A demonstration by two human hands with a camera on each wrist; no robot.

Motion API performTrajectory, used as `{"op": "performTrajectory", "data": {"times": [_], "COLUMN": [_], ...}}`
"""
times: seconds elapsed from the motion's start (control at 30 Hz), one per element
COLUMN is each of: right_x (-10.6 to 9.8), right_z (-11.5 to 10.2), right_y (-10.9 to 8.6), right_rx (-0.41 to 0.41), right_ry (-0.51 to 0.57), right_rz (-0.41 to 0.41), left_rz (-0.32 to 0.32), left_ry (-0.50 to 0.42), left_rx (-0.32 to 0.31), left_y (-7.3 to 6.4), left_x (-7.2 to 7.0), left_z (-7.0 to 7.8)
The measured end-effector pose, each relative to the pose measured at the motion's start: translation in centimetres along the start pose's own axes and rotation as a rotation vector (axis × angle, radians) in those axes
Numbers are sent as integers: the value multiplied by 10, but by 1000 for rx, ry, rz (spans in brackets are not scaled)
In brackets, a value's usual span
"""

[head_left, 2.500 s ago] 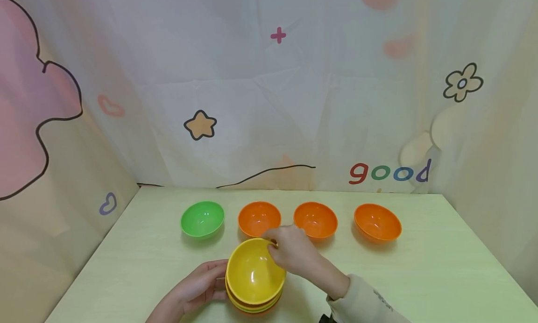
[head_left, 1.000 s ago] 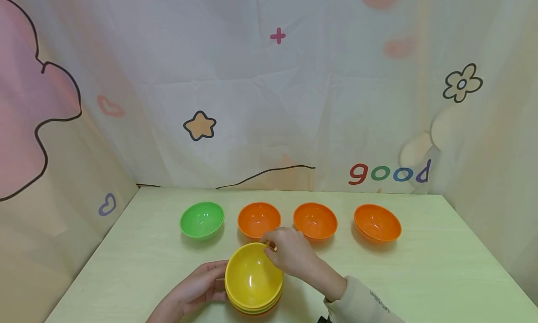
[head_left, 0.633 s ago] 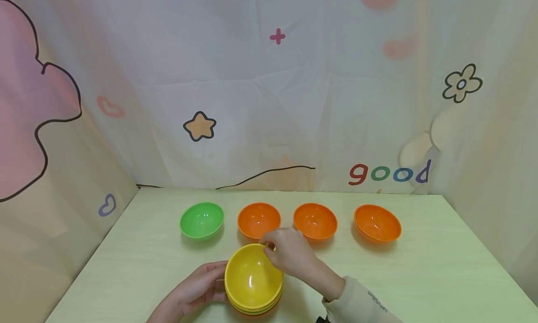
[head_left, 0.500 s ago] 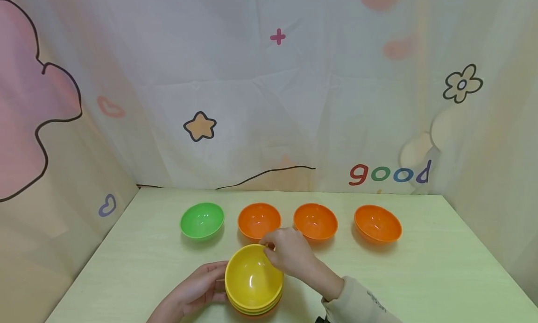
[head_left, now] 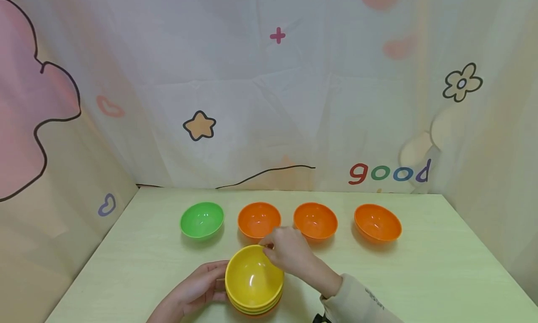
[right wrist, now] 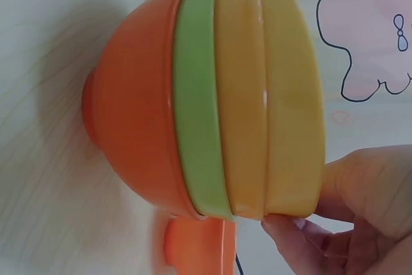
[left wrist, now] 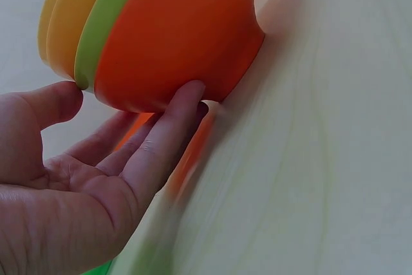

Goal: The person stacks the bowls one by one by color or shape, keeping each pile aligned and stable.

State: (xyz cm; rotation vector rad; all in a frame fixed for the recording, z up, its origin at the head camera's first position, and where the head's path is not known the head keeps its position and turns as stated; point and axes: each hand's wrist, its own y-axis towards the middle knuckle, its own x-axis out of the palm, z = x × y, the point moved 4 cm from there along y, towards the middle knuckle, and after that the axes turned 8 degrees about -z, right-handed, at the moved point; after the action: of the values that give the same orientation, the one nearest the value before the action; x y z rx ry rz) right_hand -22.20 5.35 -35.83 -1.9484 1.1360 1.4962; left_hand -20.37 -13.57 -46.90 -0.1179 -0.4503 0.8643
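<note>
A stack of nested bowls stands on the table near its front: an orange bowl [right wrist: 138, 104] at the bottom, a green bowl [right wrist: 198, 101] above it, then a yellow bowl [right wrist: 241, 101] and the topmost yellow bowl [head_left: 253, 278]. My right hand [head_left: 290, 252] pinches the far right rim of that topmost bowl between thumb and fingers. On the stack's left side rests my left hand [head_left: 201, 285]. In the left wrist view its extended fingers [left wrist: 164, 136] touch the orange bowl's wall, and the thumb lies by the green rim.
Behind the stack runs a row of bowls: a green bowl [head_left: 202, 220] at left, then an orange bowl [head_left: 258, 218], a second orange bowl [head_left: 315, 220] and a third orange bowl [head_left: 377, 223]. A printed cloth [head_left: 235, 89] hangs behind the pale table [head_left: 433, 267].
The topmost yellow bowl has sunk a little, and the gap below its rim has narrowed. My right hand has shifted slightly left with it. The left hand stays almost in place.
</note>
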Motion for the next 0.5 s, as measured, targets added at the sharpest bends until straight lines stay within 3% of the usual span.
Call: {"op": "performTrajectory", "data": {"times": [0.5], "right_x": [7], "right_z": [4], "right_y": [0], "right_rx": [53], "right_ry": [-20], "right_rz": [15], "left_rz": [1], "left_ry": [-1], "left_rx": [10], "left_y": [0], "left_x": [0], "left_z": [-1]}}
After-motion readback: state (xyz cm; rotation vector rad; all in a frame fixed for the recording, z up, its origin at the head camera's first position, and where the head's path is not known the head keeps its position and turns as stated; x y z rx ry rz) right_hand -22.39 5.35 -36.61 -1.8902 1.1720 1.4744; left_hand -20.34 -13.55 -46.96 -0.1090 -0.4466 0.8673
